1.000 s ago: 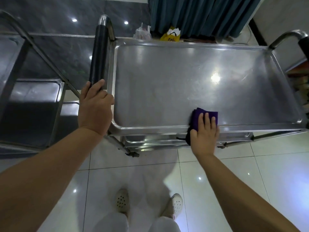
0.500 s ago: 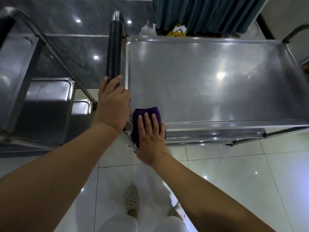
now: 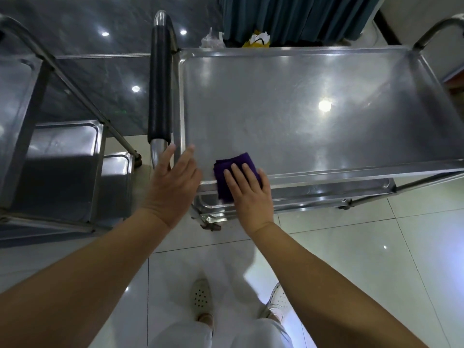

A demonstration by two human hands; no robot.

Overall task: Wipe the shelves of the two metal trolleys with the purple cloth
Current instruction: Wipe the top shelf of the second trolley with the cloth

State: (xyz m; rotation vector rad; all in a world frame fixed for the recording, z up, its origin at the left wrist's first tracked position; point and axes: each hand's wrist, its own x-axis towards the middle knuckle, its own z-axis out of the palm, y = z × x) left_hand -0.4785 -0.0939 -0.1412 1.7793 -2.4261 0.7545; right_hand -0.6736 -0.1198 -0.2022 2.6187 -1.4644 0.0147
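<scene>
**A:** While we're looking down at the top shelf (image 3: 301, 109), our right hand (image 3: 251, 194) lies flat on the purple cloth (image 3: 233, 160) at the shelf's near left corner. Fingers are straight and pressing, and the cloth spills over the near rim.

**B:** Yep, and our left hand (image 3: 173, 182) is over the shelf's left rim, fingers spread, gripping nothing. The other trolley (image 3: 50, 156) stands left of the shelf.
</scene>
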